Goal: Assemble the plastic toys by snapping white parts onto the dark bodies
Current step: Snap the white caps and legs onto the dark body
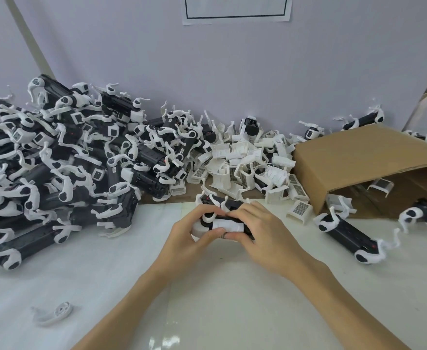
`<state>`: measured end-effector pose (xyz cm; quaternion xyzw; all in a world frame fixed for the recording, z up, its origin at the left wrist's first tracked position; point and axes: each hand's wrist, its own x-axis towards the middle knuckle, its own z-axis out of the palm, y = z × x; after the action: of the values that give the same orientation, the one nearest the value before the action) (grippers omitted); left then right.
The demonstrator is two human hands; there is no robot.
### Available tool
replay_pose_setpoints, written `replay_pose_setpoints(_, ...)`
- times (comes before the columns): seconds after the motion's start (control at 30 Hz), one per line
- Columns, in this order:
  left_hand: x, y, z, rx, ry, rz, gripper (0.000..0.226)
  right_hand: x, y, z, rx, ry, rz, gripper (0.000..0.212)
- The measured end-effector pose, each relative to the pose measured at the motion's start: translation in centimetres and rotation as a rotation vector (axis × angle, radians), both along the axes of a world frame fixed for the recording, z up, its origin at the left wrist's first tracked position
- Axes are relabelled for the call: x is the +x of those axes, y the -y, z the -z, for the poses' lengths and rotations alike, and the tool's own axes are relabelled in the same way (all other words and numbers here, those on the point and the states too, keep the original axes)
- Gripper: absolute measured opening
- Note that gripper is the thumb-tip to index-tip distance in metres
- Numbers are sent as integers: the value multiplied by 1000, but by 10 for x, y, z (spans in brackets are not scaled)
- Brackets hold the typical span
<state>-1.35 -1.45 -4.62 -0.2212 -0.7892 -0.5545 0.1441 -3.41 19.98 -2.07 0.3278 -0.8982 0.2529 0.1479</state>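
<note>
1. Both hands met over one toy (223, 218) at the middle of the worktop (207, 299), its dark body lying crosswise between them.
2. The left hand (189, 232) curled round the toy's left end, fingers over the top and thumb along the near side; its grip was closed on the toy.
3. The right hand (260, 229) curled round the right end, its fingers wrapped over the far side and the thumb pressed on a white part (228, 225) that lay across the top of the dark body; this grip was closed on the toy too.
4. White legs stuck up from the toy just beyond the fingertips of both hands.
5. Left of the hands lay a large heap of toys (63, 168) with white legs fitted.
6. Straight beyond the hands lay a pile of loose white parts (247, 160).
7. Right of the hands lay a cardboard box (364, 157) tipped on its side, with two more toys (346, 236) on the worktop in front of it.
8. Near and to the left of the hands, well apart from them, lay a single small white piece (55, 313).
</note>
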Motion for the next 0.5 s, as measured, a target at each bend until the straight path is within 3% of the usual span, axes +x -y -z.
replay_pose_setpoints(0.13,2,-3,-2,-37,-9,-53,33,-1,-4,1,-70,81,-3,39)
replay_pose_setpoints(0.2,5,-3,-2,-74,-53,-81,45,1,-4,2,-220,170,-19,36)
replay_pose_setpoints(0.33,7,-1,0,-338,-226,-72,74,-2,-7,-4,-542,342,-16,17)
replay_pose_setpoints(0.4,6,-5,0,-320,-312,-103,66,-4,-10,-8,-620,527,-19,11)
replay_pose_setpoints(0.5,6,-9,0,-222,-343,-148,50,-5,-9,-9,-626,679,-20,30)
